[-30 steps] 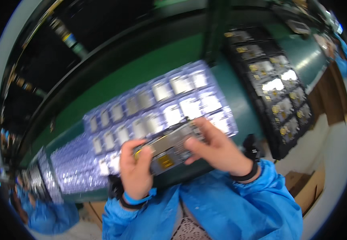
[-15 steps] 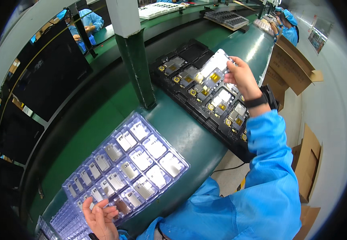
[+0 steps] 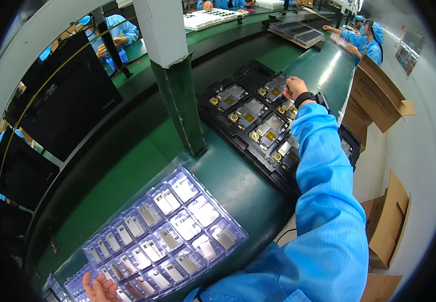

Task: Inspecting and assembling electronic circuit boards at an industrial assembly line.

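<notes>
A black tray (image 3: 252, 76) holds several circuit boards with silver metal shields, gold-coloured patches and round yellow parts. At its far side my right hand (image 3: 295, 89) is closed, its fingertips pinching the edge of a circuit board (image 3: 274, 86) lying low over a compartment. Nearer me on the left, a clear plastic blister tray (image 3: 242, 232) carries several thin silver metal plates (image 3: 204, 211) in its pockets. My left hand (image 3: 99, 290) is over that tray's near-left corner, with its fingers apart and loosely bent, and nothing in them shows.
A green and white post (image 3: 176, 100) rises from the green bench beside both trays. Cardboard boxes (image 3: 374, 100) stand along the right. Stacked clear trays (image 3: 298, 33) lie farther down the bench, where people in blue (image 3: 369, 43) sit. Black panels (image 3: 72, 95) line the left.
My right hand has lowered the circuit board from above the black tray to its far compartment. My left hand has drawn back toward the lower left. The whole view has shifted slightly.
</notes>
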Tool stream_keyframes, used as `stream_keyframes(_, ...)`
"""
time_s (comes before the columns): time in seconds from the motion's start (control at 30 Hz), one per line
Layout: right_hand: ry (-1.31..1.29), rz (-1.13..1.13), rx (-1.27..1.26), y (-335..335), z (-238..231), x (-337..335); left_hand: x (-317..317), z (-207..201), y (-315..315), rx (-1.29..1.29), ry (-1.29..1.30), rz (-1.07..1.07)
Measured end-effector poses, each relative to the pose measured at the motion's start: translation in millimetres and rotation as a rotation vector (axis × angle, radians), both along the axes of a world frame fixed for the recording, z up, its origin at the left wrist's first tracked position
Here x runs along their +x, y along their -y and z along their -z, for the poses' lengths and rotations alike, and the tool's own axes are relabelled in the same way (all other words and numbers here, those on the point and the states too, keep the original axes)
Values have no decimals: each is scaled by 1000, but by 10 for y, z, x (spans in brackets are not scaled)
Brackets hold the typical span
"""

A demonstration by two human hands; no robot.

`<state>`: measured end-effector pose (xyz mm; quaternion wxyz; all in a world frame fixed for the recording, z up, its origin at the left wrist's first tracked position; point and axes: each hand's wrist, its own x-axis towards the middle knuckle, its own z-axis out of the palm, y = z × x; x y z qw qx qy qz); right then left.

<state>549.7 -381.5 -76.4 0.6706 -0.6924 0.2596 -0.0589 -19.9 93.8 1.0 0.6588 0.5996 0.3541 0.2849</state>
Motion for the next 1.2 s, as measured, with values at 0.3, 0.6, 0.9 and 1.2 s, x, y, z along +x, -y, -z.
stream_keyframes(0.3,-55,-67,-56,88,195,176,42,-44,-40,23,-85,-154)
stream_keyframes(0.6,4,-79,-1317,28,251,57,22,33,-136,40,-52,-123)
stream_keyframes(0.9,-14,-82,-1190,21,364,-54,-188,97,-249,28,-24,-133)
stream_keyframes(1.2,-38,-48,-878,-76,27,-86,-343,156,-321,36,-80,-160)
